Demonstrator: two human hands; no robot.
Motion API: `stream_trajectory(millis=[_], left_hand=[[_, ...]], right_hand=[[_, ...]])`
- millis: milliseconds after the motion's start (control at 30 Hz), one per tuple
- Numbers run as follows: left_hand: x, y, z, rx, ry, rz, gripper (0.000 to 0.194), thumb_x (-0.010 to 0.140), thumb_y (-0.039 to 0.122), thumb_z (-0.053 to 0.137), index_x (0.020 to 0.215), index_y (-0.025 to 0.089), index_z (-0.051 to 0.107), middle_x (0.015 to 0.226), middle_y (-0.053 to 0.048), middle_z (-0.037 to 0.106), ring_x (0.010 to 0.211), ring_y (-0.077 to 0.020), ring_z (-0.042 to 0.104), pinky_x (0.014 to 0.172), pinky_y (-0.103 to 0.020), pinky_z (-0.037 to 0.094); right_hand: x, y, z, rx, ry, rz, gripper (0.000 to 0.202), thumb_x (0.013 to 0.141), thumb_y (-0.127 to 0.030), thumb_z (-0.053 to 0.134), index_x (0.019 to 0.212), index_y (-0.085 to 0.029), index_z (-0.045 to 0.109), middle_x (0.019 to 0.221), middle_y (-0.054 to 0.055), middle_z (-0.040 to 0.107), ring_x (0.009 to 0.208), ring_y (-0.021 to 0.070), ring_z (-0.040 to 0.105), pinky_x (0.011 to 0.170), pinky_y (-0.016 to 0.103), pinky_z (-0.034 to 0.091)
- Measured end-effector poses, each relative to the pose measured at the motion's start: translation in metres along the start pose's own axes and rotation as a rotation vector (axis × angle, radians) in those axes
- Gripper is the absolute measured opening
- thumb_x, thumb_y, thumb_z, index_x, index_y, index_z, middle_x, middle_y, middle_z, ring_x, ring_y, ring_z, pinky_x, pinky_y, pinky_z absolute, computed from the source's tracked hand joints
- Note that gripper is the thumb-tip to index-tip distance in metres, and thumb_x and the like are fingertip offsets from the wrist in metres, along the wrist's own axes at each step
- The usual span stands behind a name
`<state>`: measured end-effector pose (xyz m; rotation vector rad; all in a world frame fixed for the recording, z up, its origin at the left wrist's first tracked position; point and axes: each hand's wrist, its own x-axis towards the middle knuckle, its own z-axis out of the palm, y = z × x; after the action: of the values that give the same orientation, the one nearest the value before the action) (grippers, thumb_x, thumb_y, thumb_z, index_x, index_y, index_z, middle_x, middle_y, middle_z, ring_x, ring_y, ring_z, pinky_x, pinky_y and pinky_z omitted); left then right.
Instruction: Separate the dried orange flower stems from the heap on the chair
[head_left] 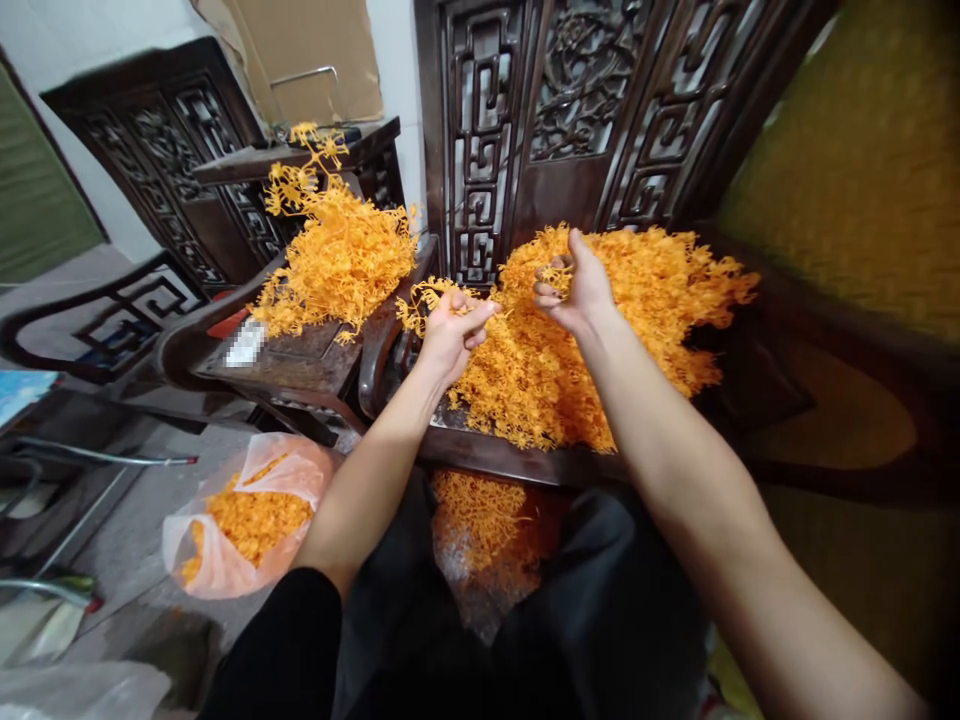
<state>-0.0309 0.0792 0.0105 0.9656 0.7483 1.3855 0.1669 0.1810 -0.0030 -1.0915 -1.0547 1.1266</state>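
My left hand (pixel 450 340) is closed, pinching an orange plastic sprig (pixel 415 303) whose branching tips stick out to the left. To its right, my right hand (pixel 583 290) has its fingers curled around small orange plastic pieces (pixel 556 276), with the thumb raised. Both hands hover over the front and middle of a big heap of orange plastic sprigs (pixel 660 300) on a dark wooden seat. A second orange heap (pixel 349 255) lies to the left on a small wooden table (pixel 300 360). Exactly how the right fingers grip is hard to make out.
A carved wooden chair back (pixel 487 120) rises behind the main heap. On the floor at left stands a plastic bag (pixel 289 455) with orange pieces inside. Another clear bag of orange sprigs (pixel 480 515) sits between my knees. Metal-legged furniture (pixel 105 455) stands at far left.
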Motion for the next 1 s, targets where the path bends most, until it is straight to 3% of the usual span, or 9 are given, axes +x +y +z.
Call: stream_trajectory(millis=[100, 200, 333, 433, 533, 633, 833, 933, 1000], left_hand=[[-0.001, 0.002, -0.002, -0.006, -0.017, -0.004, 0.051, 0.073, 0.021, 0.084, 0.082, 0.023, 0.034, 0.081, 0.002, 0.062, 0.062, -0.0057, 0.051, 0.048, -0.020, 0.023], [-0.002, 0.006, -0.006, -0.050, -0.073, 0.002, 0.050, 0.075, 0.021, 0.083, 0.082, 0.023, 0.033, 0.084, 0.002, 0.066, 0.055, -0.0039, 0.041, 0.048, -0.021, 0.021], [-0.001, 0.009, -0.014, -0.026, -0.059, 0.023, 0.049, 0.078, 0.026, 0.082, 0.082, 0.023, 0.033, 0.087, 0.002, 0.069, 0.054, -0.0045, 0.036, 0.048, -0.022, 0.022], [-0.002, 0.010, -0.018, 0.050, -0.001, 0.031, 0.051, 0.077, 0.032, 0.085, 0.083, 0.023, 0.035, 0.090, 0.001, 0.070, 0.054, -0.0043, 0.036, 0.048, -0.022, 0.022], [-0.008, 0.010, -0.018, 0.113, 0.033, 0.051, 0.053, 0.073, 0.034, 0.089, 0.083, 0.023, 0.037, 0.087, 0.001, 0.068, 0.056, -0.0050, 0.041, 0.048, -0.021, 0.023], [-0.019, 0.010, -0.013, 0.142, 0.025, 0.076, 0.053, 0.072, 0.035, 0.091, 0.083, 0.024, 0.040, 0.079, 0.002, 0.064, 0.057, -0.0067, 0.046, 0.050, -0.022, 0.027], [-0.044, 0.017, -0.009, 0.217, 0.004, 0.063, 0.042, 0.079, 0.031, 0.087, 0.088, 0.023, 0.047, 0.082, 0.000, 0.069, 0.067, -0.0115, 0.062, 0.056, -0.023, 0.042], [-0.052, 0.026, -0.012, 0.211, -0.033, 0.031, 0.030, 0.084, 0.024, 0.077, 0.087, 0.023, 0.047, 0.088, -0.002, 0.072, 0.071, -0.0122, 0.067, 0.057, -0.022, 0.044], [-0.057, 0.031, -0.015, 0.204, -0.032, -0.021, 0.025, 0.082, 0.017, 0.070, 0.087, 0.023, 0.046, 0.093, -0.003, 0.073, 0.074, -0.0133, 0.069, 0.059, -0.023, 0.046]], right_hand=[[0.001, 0.002, 0.005, -0.026, 0.074, -0.036, 0.064, 0.086, -0.087, 0.045, 0.084, -0.023, 0.048, 0.084, 0.004, 0.056, 0.070, 0.0151, 0.050, 0.057, 0.027, 0.041], [0.000, 0.006, 0.003, -0.299, 0.254, -0.274, 0.060, 0.092, -0.079, 0.046, 0.090, -0.021, 0.057, 0.101, 0.012, 0.061, 0.101, 0.0261, 0.059, 0.079, 0.043, 0.054], [-0.014, 0.005, -0.006, -0.812, 0.218, -0.519, 0.048, 0.092, -0.062, 0.062, 0.094, -0.015, 0.070, 0.130, 0.021, 0.059, 0.138, 0.0404, 0.042, 0.115, 0.067, 0.034], [-0.040, -0.011, -0.002, -0.788, 0.155, -0.567, 0.039, 0.096, -0.052, 0.062, 0.097, -0.016, 0.075, 0.131, 0.019, 0.062, 0.135, 0.0372, 0.048, 0.118, 0.064, 0.034], [-0.079, -0.033, 0.015, -0.537, -0.057, -0.486, 0.035, 0.093, -0.052, 0.068, 0.099, -0.019, 0.077, 0.103, 0.012, 0.070, 0.103, 0.0269, 0.065, 0.098, 0.049, 0.053], [-0.117, -0.050, 0.029, -0.400, -0.358, -0.312, 0.038, 0.079, -0.049, 0.084, 0.101, -0.019, 0.078, 0.084, 0.007, 0.070, 0.076, 0.0197, 0.065, 0.073, 0.038, 0.056], [-0.151, -0.054, 0.000, -0.589, -0.313, -0.280, 0.020, 0.082, -0.038, 0.082, 0.085, -0.019, 0.080, 0.074, 0.005, 0.072, 0.063, 0.0162, 0.063, 0.061, 0.032, 0.050], [-0.165, -0.030, -0.018, -0.779, -0.691, -0.197, 0.004, 0.083, -0.023, 0.077, 0.080, -0.022, 0.080, 0.079, 0.004, 0.075, 0.071, 0.0180, 0.069, 0.070, 0.034, 0.054], [-0.177, -0.007, -0.023, -0.928, -0.929, -0.155, 0.017, 0.080, -0.008, 0.070, 0.076, -0.022, 0.079, 0.082, 0.004, 0.075, 0.075, 0.0183, 0.070, 0.074, 0.033, 0.055]])
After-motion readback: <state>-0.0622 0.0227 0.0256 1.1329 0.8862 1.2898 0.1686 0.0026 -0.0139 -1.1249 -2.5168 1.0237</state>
